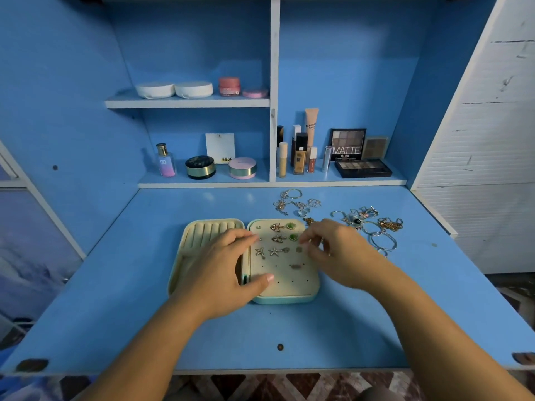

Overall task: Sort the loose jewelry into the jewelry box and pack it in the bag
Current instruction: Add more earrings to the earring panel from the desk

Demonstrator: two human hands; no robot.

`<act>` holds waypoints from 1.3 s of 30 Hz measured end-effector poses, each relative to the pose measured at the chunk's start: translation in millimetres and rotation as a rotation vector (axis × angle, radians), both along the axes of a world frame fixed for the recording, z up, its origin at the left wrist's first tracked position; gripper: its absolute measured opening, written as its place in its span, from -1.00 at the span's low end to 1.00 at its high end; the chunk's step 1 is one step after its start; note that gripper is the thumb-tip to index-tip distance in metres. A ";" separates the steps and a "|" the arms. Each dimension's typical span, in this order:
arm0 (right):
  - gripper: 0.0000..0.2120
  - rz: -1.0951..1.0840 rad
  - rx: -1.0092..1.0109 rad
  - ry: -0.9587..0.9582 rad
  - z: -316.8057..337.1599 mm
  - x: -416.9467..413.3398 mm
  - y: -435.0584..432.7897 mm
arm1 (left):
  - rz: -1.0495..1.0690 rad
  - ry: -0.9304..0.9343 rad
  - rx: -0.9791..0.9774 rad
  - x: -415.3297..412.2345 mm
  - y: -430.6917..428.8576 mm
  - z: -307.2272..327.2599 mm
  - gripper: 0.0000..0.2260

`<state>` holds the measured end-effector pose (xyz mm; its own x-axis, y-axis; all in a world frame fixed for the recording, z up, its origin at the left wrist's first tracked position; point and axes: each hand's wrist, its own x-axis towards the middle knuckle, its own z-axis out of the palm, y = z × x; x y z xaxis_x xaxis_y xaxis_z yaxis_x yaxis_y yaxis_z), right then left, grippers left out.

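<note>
An open jewelry box (286, 296) with a cream lining lies in the middle of the blue desk. Its right panel carries several earrings (277, 238) pinned in rows. Ring slots fill its left half (208, 227). My left hand (225, 273) rests across the box's hinge, fingers on the panel's top left and thumb on its lower left. Over the panel's right edge, my right hand (333, 250) has its fingers curled; whether they pinch a small piece I cannot tell. Loose necklaces, rings and bangles (362, 224) lie in a heap behind and to the right.
A low shelf behind the desk holds a perfume bottle (166, 160), compacts, foundation tubes (301, 153) and eyeshadow palettes (362, 167). An upper shelf (188, 103) carries round white cases and jars. A white slatted wall (486, 140) stands at the right.
</note>
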<state>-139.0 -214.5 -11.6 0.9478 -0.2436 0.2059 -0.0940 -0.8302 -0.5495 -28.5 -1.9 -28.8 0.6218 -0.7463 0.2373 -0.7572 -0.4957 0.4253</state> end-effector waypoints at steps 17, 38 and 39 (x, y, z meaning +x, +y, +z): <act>-0.75 -0.195 0.263 0.039 -19.8 49.7 -21.1 | -0.063 0.087 -0.150 -21.2 -49.5 -2.5 -0.92; -0.73 -0.172 0.477 -0.021 -21.5 47.7 -22.2 | 0.116 0.161 0.179 -33.8 -66.5 10.0 -0.89; -0.73 -0.161 0.493 -0.031 -21.1 46.8 -22.2 | 0.136 0.160 0.181 -34.8 -67.4 10.0 -0.91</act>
